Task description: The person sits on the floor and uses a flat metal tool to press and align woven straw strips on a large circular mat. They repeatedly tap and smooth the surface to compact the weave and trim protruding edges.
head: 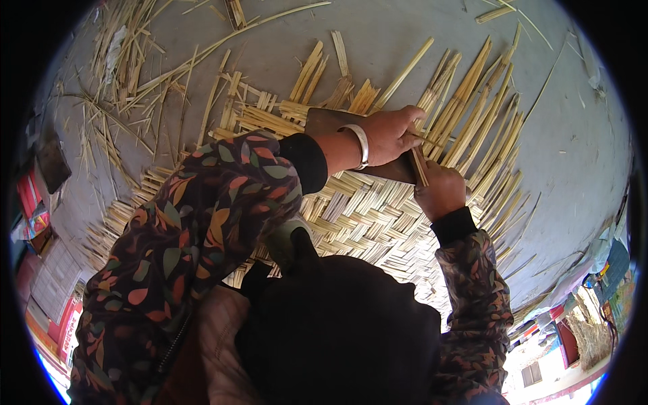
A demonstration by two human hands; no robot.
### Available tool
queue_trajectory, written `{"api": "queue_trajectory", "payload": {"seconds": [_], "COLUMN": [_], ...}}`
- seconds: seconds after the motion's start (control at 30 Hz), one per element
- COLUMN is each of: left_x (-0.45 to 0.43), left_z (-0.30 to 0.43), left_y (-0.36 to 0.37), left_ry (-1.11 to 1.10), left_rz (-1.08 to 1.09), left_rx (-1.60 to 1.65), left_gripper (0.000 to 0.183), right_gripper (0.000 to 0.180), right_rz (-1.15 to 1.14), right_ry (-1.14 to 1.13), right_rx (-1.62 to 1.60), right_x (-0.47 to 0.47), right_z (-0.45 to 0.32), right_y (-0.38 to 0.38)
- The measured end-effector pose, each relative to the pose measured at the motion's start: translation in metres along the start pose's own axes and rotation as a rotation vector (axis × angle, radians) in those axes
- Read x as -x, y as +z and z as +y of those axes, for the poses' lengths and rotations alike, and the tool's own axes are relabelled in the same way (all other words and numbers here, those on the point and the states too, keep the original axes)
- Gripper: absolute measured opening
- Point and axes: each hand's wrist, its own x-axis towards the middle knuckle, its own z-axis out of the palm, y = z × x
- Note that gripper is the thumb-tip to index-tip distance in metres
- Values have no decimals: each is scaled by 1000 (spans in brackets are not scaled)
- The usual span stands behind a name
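A woven mat of split reed strips (364,212) lies on the floor before me, in a diagonal weave with long loose ends along its far and right edges. My left hand (389,132), with a metal bangle on the wrist, pinches a reed strip (421,166) at the mat's far right part. Close below it, my right hand (441,190) is closed around what looks like the handle of a broad dark blade (387,171). That blade lies flat over the weave, partly under my left hand and wrist. The right fingers also touch the strip's lower end; the handle is mostly hidden.
Loose reed strips (134,76) are scattered on the grey floor (572,152) at the far left. Unwoven ends (468,91) fan out from the mat at the right. Plastic sheeting (572,293) and a straw bundle (590,324) are at the right rim.
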Motion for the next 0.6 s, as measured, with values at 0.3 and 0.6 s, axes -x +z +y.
{"api": "queue_trajectory", "payload": {"seconds": [0.3,0.6], "left_x": [-9,-20], "left_z": [6,-2], "left_y": [-9,-8], "left_ry": [3,-136], "left_rz": [-361,37], "left_rx": [-261,105], "left_gripper": [31,43], "right_gripper": [52,60], "right_rz": [40,-90], "right_ry": [-23,58], "right_rx": [-91,-106], "right_x": [-2,-9], "right_z": [9,3], "right_y": [-3,-18]}}
